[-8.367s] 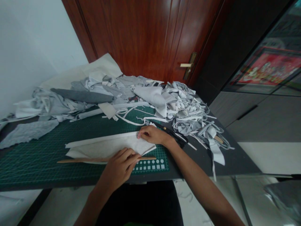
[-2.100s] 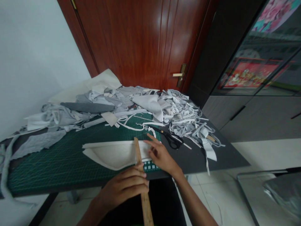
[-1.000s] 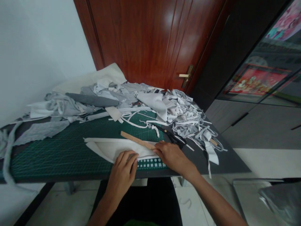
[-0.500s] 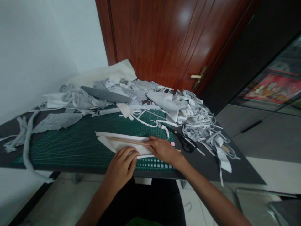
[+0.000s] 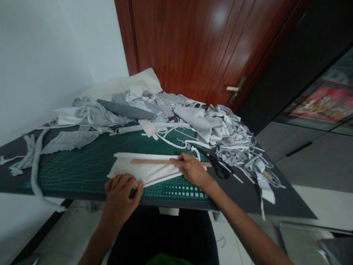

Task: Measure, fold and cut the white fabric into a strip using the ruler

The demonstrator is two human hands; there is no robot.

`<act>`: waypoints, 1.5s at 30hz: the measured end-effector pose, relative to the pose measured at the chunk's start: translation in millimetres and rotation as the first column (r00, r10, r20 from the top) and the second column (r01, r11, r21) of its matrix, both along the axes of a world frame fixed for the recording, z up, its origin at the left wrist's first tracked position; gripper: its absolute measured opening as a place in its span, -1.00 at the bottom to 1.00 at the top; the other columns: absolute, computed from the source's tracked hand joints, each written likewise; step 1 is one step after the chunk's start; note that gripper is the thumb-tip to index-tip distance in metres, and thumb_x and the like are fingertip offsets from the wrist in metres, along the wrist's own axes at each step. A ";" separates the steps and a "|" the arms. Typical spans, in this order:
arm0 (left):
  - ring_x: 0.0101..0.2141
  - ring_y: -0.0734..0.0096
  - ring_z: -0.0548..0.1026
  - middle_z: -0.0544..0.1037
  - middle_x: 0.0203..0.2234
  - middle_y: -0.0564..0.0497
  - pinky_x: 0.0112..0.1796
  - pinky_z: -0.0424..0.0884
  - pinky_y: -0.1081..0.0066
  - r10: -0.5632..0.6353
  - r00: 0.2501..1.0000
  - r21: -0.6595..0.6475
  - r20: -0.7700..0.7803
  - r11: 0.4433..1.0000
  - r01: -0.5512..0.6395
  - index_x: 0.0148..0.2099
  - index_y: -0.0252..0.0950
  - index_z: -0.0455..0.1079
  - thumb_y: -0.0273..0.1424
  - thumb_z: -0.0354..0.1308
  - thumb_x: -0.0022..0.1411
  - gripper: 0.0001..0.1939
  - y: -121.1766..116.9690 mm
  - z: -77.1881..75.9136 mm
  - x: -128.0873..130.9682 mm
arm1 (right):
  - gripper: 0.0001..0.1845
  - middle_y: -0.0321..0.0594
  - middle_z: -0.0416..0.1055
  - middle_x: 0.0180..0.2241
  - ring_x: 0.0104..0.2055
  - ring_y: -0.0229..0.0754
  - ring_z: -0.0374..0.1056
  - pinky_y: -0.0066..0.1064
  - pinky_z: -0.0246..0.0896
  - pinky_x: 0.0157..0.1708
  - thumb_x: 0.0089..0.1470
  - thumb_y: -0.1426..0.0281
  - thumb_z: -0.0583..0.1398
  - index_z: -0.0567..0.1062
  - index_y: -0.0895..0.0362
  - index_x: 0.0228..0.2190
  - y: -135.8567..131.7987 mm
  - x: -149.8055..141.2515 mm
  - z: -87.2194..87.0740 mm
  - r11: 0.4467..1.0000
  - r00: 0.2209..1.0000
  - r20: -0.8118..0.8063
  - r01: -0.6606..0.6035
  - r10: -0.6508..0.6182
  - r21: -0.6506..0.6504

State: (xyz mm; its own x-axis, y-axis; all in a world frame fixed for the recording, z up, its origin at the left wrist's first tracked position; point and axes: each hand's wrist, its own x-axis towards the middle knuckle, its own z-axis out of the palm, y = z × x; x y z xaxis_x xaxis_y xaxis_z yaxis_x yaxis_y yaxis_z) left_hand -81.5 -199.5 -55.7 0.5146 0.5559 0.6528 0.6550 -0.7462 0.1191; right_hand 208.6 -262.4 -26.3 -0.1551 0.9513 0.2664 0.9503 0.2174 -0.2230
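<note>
A piece of white fabric lies spread on the green cutting mat, with a thin wooden ruler flat along it. My right hand grips the ruler near its right part, fingertips also resting on the cloth. At the fabric's near left edge, my left hand is curled with thumb and fingers closed on the border. A small dark patch shows between its thumb and fingers; I cannot make out what it is. The ruler's right end shows past my right hand.
Black scissors lie right of the mat. A heap of grey and white fabric scraps spreads along the back and right. A long fabric tube hangs over the front left edge. A wooden door stands behind the table.
The fabric has been opened out flatter, and the ruler now lies flat on top of it. My left hand has moved left along the near edge; the right stays near the ruler's right part.
</note>
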 end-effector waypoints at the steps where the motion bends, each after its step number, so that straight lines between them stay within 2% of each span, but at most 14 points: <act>1: -0.19 0.11 0.45 0.53 -0.34 -0.04 -0.07 0.29 0.07 0.003 1.000 0.008 0.014 1.000 -0.003 -0.41 -0.18 0.30 -0.32 0.08 0.40 -0.73 -1.2 0.8 -0.1 | -0.60 -0.09 0.42 -0.09 -0.04 -0.06 0.34 -0.21 0.27 -0.01 0.38 0.46 0.14 0.52 0.02 0.18 0.7 2.8 -2.3 1.000 0.999 -0.032 -0.010 0.010 0.022; 4: -0.14 0.12 0.47 0.54 -0.25 -0.07 -0.03 0.35 0.08 -0.061 0.997 -0.041 0.057 0.997 0.063 -0.39 -0.18 0.30 -0.33 0.08 0.40 -0.75 2.2 11.5 2.3 | -0.70 -0.11 0.46 -0.15 -0.09 -0.09 0.36 -0.25 0.29 -0.07 0.35 0.45 0.19 0.62 0.05 0.04 -0.4 9.5 -6.9 0.996 0.992 -0.111 -0.050 0.058 0.074; 8: -0.08 0.18 0.50 0.55 -0.18 -0.10 0.01 0.41 0.20 -0.100 0.992 -0.184 0.077 0.976 0.112 -0.21 -0.22 0.39 -0.30 -0.05 0.46 -0.77 21.8 41.0 23.9 | -0.72 -0.12 0.50 -0.16 -0.11 -0.12 0.39 -0.29 0.30 -0.09 0.38 0.41 0.16 0.62 0.08 0.02 -9.5 8.0 -6.2 0.990 0.984 -0.129 -0.113 0.122 0.080; 10: -0.06 0.21 0.55 0.60 -0.13 -0.09 0.02 0.43 0.23 -0.197 0.980 -0.351 -0.028 0.920 0.175 -0.06 -0.24 0.45 -0.32 -0.15 0.48 -0.67 35.0 53.1 43.1 | -0.72 -0.10 0.52 -0.10 -0.08 -0.10 0.38 -0.28 0.30 -0.07 0.40 0.40 0.14 0.61 0.08 0.02 -14.1 3.9 -4.4 0.989 0.984 -0.111 -0.132 0.139 0.069; 12: 0.01 0.21 0.56 0.64 -0.06 -0.09 0.09 0.40 0.24 -0.366 0.913 -0.525 -0.182 0.821 0.224 -0.04 -0.24 0.51 -0.25 -0.17 0.51 -0.59 47.2 57.8 62.6 | -0.72 -0.10 0.53 -0.07 -0.07 -0.08 0.36 -0.26 0.28 -0.05 0.40 0.41 0.14 0.62 0.08 0.01 -17.6 -1.2 -3.4 0.991 0.988 -0.095 -0.118 0.124 0.059; 16: 0.09 0.20 0.57 0.64 0.02 -0.16 0.13 0.40 0.24 -0.396 0.890 -0.577 -0.226 0.791 0.205 0.05 -0.31 0.53 -0.16 -0.19 0.52 -0.49 59.8 46.5 84.9 | -0.68 -0.13 0.54 -0.11 -0.07 -0.05 0.35 -0.22 0.23 -0.04 0.37 0.52 0.13 0.61 0.05 0.02 -28.9 -18.4 -6.1 0.998 0.994 -0.104 -0.013 0.019 0.059; 21: 0.27 0.17 0.41 0.47 0.23 -0.29 0.27 0.27 0.14 -0.365 0.903 -0.551 -0.227 0.812 0.190 0.24 -0.43 0.41 -0.15 -0.18 0.50 -0.43 59.2 26.4 79.1 | -0.57 -0.15 0.53 -0.11 -0.07 -0.02 0.30 -0.18 0.16 -0.04 0.29 0.63 0.13 0.58 0.01 0.04 -62.4 -56.1 -19.0 0.980 0.969 -0.177 0.188 -0.173 0.070; 26: 0.19 0.06 0.46 0.57 0.12 -0.22 0.24 0.30 0.03 -0.379 0.896 -0.495 -0.232 0.839 0.227 -0.08 -0.27 0.58 -0.26 0.06 0.41 -0.70 52.9 30.2 81.6 | -0.57 -0.15 0.52 -0.10 -0.08 0.00 0.28 -0.15 0.12 -0.04 0.29 0.62 0.13 0.56 0.00 0.05 -82.3 -78.0 -26.6 0.944 0.927 -0.233 0.320 -0.295 0.079; 28: 0.13 0.00 0.48 0.61 -0.01 -0.18 0.25 0.25 -0.06 -0.387 0.891 -0.425 -0.236 0.866 0.263 -0.18 -0.24 0.54 -0.35 0.19 0.31 -0.88 46.4 37.0 92.7 | -0.56 -0.16 0.51 -0.09 -0.07 -0.01 0.27 -0.16 0.12 -0.03 0.27 0.64 0.14 0.56 0.00 0.06 -80.7 -76.9 -25.4 0.949 0.930 -0.232 0.308 -0.284 0.073; 30: 0.06 0.06 0.49 0.59 -0.09 -0.11 0.24 0.24 -0.03 -0.469 0.845 -0.371 -0.257 0.855 0.361 -0.13 -0.22 0.46 -0.45 0.25 0.25 -0.87 39.2 42.8 107.5 | -0.55 -0.17 0.51 -0.09 -0.06 -0.01 0.27 -0.16 0.12 -0.03 0.27 0.64 0.15 0.56 0.00 0.06 -76.1 -72.0 -22.4 0.956 0.937 -0.226 0.286 -0.265 0.065; 33: 0.01 0.21 0.49 0.53 -0.06 -0.04 0.08 0.38 0.22 -0.658 0.710 -0.471 -0.251 0.724 0.504 0.03 -0.19 0.36 -0.54 0.19 0.25 -0.68 35.2 44.9 128.5 | -0.54 -0.17 0.52 -0.09 -0.05 0.00 0.26 -0.15 0.12 -0.01 0.28 0.64 0.13 0.56 -0.01 0.07 -67.4 -61.6 -16.5 0.962 0.945 -0.205 0.269 -0.254 0.047; 36: -0.01 0.27 0.48 0.50 -0.06 -0.02 0.03 0.38 0.30 -0.700 0.678 -0.536 -0.226 0.670 0.513 0.05 -0.18 0.33 -0.56 0.08 0.30 -0.69 45.6 40.8 139.8 | -0.52 -0.18 0.52 -0.08 -0.02 0.00 0.25 -0.15 0.12 0.02 0.30 0.63 0.13 0.56 -0.04 0.09 -56.6 -53.4 -10.6 0.967 0.953 -0.190 0.250 -0.238 0.043; 40: -0.21 0.33 0.48 0.47 -0.25 0.02 -0.17 0.40 0.40 -0.696 0.669 -0.555 -0.260 0.675 0.487 -0.20 -0.21 0.34 -0.55 0.00 0.31 -0.84 73.1 37.0 142.7 | -0.53 -0.16 0.51 -0.02 0.02 0.01 0.26 -0.12 0.13 0.06 0.32 0.60 0.12 0.57 -0.06 0.09 -35.6 -56.5 -4.5 0.971 0.959 -0.168 0.237 -0.229 0.034; 45: -0.23 0.33 0.46 0.46 -0.27 -0.01 -0.17 0.41 0.38 -0.629 0.724 -0.521 -0.284 0.735 0.434 -0.26 -0.24 0.32 -0.48 -0.05 0.38 -0.83 101.5 33.8 148.4 | -0.60 -0.11 0.51 -0.07 0.02 0.02 0.26 -0.12 0.18 0.03 0.33 0.57 0.11 0.58 -0.01 0.05 -12.3 -86.0 -5.8 0.963 0.946 -0.192 0.269 -0.263 0.003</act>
State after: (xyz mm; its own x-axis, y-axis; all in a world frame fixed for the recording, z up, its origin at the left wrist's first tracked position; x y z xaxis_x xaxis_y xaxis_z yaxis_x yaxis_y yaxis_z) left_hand 66.9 -98.0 -21.9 0.9640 0.2504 0.0898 0.2139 -0.9302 0.2983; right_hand 122.6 -274.6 -32.1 0.1577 0.9426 0.2943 0.9160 -0.0283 -0.4002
